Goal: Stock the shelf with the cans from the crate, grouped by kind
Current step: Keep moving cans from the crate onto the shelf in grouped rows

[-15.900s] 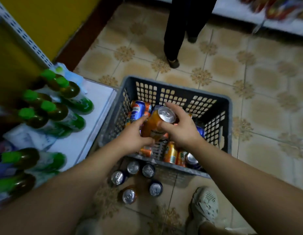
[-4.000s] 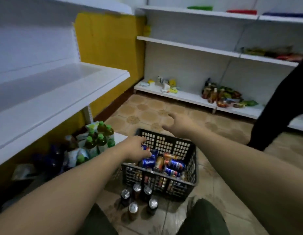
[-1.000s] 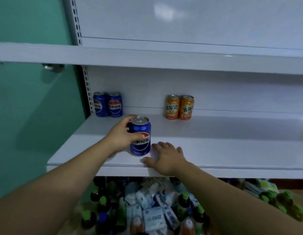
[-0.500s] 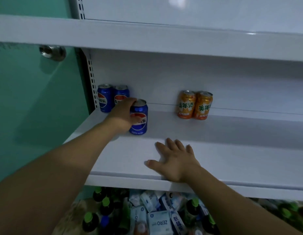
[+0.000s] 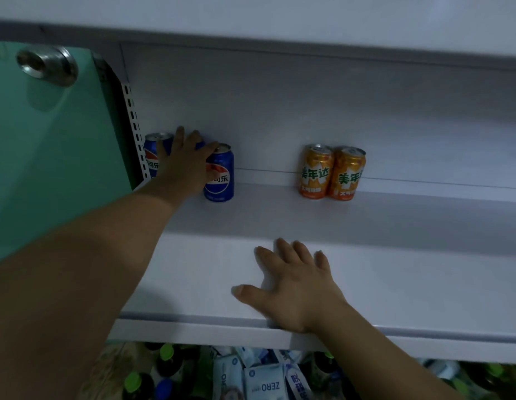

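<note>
The left hand (image 5: pixel 187 166) reaches to the back of the white shelf (image 5: pixel 395 272) with its fingers spread and nearly straight. One finger lies at the rim of an upright blue Pepsi can (image 5: pixel 220 176) just to the hand's right, the others stretch toward a second blue Pepsi can (image 5: pixel 153 157) on its far side, and no finger visibly wraps either one. A sliver of blue between the fingers may be a third can, mostly hidden behind the hand. The right hand (image 5: pixel 294 284) lies palm down and splayed on the front of the shelf, holding nothing and apparently bracing. Beyond its fingertips, at the back, two orange Mirinda cans (image 5: pixel 332 173) stand touching each other, well apart from the blue ones. The step looks like settling the blue can into its group. Pushing it low on its side with flat fingers, rather than at the rim, should make it slide instead of tip, until it sits snug beside its neighbours with the label facing out. The gap toward the orange pair is worth keeping so the kinds stay separate. The hand should then leave straight back, without brushing the tops. The crate is out of view. Below the right wrist lie green-capped bottles (image 5: pixel 167 352) and packs marked ZERO (image 5: pixel 264 385).
</note>
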Motion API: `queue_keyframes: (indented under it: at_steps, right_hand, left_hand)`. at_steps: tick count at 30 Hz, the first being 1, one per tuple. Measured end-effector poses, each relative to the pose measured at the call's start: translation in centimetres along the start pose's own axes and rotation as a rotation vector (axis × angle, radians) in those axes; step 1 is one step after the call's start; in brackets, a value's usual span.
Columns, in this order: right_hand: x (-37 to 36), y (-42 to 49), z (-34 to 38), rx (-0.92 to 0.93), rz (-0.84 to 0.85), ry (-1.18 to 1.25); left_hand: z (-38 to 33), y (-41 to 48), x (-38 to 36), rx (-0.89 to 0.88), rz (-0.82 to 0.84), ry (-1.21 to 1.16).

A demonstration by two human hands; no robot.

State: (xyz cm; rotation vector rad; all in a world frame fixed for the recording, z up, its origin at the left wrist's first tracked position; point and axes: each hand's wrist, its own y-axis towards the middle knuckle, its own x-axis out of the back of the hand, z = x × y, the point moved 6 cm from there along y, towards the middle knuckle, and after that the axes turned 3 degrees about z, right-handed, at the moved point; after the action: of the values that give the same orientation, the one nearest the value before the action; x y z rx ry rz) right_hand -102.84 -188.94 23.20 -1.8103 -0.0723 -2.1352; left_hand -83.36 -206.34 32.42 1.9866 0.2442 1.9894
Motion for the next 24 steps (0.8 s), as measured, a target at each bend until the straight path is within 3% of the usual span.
queue_keyframes:
  at_steps: [8,24]
  right_hand:
    - [0.2,0.1,-0.1,0.010,-0.001,0.010]
    - [0.0,1.0,-0.7,0.010,-0.007,0.038]
  left_hand:
    - [-0.5,2.2,-0.9,0.003,-0.026,-0.150]
    - [-1.8,1.7,-1.1,0.031,0.033,-0.098]
